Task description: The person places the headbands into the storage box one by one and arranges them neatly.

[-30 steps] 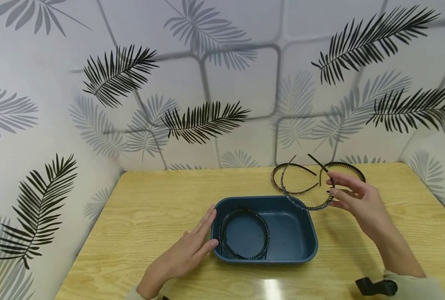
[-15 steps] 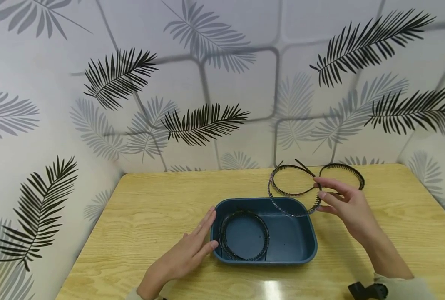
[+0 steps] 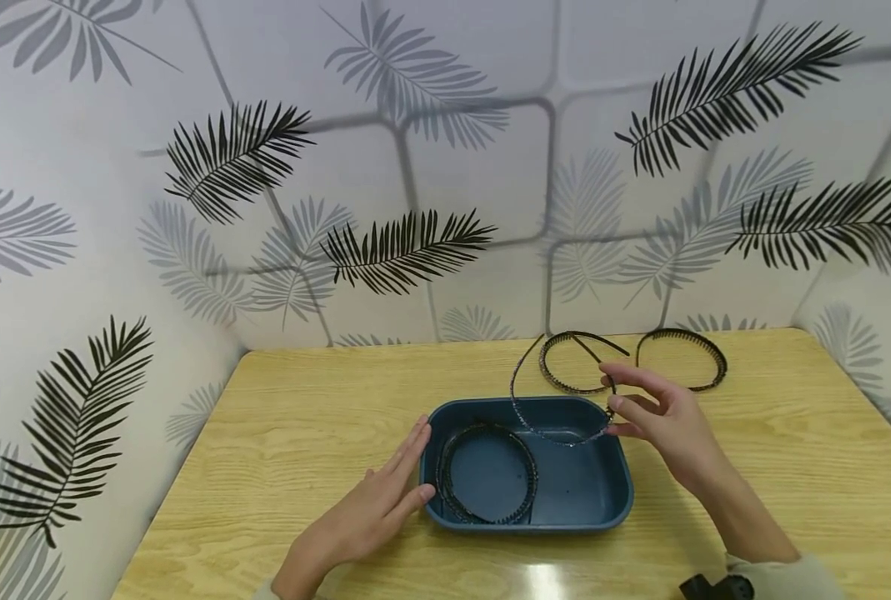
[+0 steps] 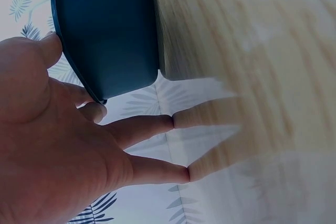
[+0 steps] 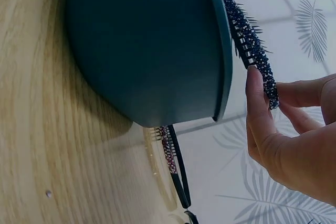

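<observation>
My right hand (image 3: pixel 657 414) pinches a thin black headband (image 3: pixel 565 443) between thumb and fingers, above the right part of a dark blue plastic bin (image 3: pixel 582 487). In the right wrist view, this headband (image 5: pixel 254 43) shows dark sparkling beads outside and comb teeth inside, level with the bin's rim. Inside the bin, at its left end, lie black headbands (image 3: pixel 533 477) stacked in a ring. My left hand (image 3: pixel 373 508) touches the bin's left end, fingers straight. In the left wrist view, its thumb is at the rim and two fingertips touch the table.
Behind the bin, a headband with reddish beads (image 5: pixel 169 156) lies on the wooden table (image 3: pixel 302 417). Another black toothed headband (image 3: pixel 718 358) lies to its right. A patterned wall (image 3: pixel 490 283) rises along the table's back edge.
My right hand has moved left and a little toward me with the headband, bringing it over the bin. My left hand and the bin have stayed in place.
</observation>
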The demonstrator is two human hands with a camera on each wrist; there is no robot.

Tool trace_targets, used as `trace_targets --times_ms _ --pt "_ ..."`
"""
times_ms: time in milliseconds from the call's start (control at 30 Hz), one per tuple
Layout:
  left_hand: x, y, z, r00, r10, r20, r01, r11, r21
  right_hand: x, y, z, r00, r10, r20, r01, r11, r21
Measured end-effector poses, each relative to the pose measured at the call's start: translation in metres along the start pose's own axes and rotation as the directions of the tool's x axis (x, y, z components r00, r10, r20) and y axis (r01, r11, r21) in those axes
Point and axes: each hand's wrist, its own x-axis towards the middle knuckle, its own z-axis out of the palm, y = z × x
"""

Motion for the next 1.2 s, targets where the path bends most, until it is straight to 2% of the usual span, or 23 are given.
trace_targets --times_ms 300,633,1200 --pt "-0.001 0.000 0.001 1.000 -0.008 0.001 0.008 1.000 0.002 -0.001 0.003 0.019 1.000 0.020 0.008 -0.020 1.000 -0.024" --pt "0.000 0.000 0.000 1.000 0.001 -0.010 -0.001 1.000 0.005 -0.001 0.010 0.042 1.000 0.003 0.023 -0.002 0.999 -0.035" --pt "0.000 0.000 -0.002 1.000 0.021 -0.009 -0.021 0.999 0.025 -0.002 0.025 0.069 0.998 0.019 0.057 -0.016 0.998 -0.054"
